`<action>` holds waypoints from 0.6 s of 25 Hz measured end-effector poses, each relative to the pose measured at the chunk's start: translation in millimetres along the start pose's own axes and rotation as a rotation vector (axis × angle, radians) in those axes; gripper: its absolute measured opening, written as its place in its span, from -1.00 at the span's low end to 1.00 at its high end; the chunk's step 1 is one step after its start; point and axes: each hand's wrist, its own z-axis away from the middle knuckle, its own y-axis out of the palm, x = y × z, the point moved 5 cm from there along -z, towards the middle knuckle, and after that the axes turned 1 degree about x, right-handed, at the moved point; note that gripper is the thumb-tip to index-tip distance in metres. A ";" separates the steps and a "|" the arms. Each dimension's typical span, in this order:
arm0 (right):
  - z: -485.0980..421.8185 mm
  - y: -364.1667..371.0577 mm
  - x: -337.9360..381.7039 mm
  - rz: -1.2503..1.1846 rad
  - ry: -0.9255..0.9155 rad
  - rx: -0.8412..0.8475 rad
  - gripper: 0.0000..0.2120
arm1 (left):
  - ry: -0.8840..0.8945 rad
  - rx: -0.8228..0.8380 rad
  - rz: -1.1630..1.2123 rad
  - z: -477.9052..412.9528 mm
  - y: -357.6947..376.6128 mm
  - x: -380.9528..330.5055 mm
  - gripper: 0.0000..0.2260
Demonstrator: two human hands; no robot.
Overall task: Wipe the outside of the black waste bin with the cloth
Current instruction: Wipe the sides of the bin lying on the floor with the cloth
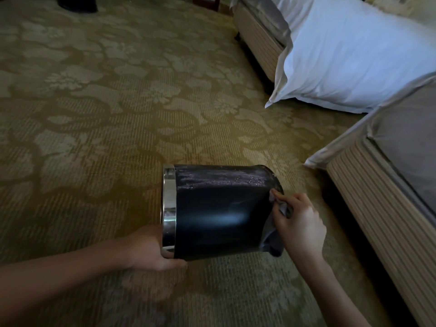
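item: black waste bin (219, 213), held on its side low over the carpet (106, 119), with the left hand (151, 250), grip clamped on the chrome rim (169, 208) end, and the right hand (300, 223), grip pinched on a grey cloth (273, 244) pressed at the base edge. risk: the bin could be twisted or slipped out of the single rim hold if the cloth is pushed hard, and the dusty streaks (224, 180) along the upper wall could be left unwiped. setting: dim room, floral carpet, white pillow (354, 57) leant on the floor beside a striped bed base (377, 208).
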 end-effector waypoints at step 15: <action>1.5 9.4 92.6 -1.423 0.168 0.652 -0.81 | 0.055 -0.049 -0.041 -0.3 1.2 4.9 -0.55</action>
